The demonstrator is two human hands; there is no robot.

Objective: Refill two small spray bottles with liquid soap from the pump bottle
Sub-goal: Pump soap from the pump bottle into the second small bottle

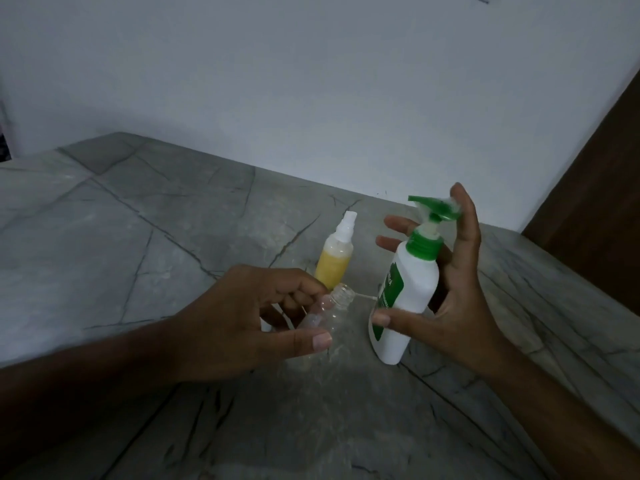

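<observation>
left hand (pixel 242 317) grips the clear bottle (pixel 332 306), uncapped and tilted, its mouth just left of the pump bottle (pixel 408 292). right hand (pixel 457 282) wraps the pump bottle, index finger on the green pump. yellow bottle (pixel 334 261), capped, stands just behind the clear one on the counter (pixel 138 237).

Grey veined stone counter (pixel 138 216), plain white wall (pixel 311 81), dim light

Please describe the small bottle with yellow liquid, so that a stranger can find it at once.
On the grey stone counter, look between the two hands. Behind the left hand stands a small spray bottle. It alone holds yellow liquid and wears a white spray cap.
</observation>
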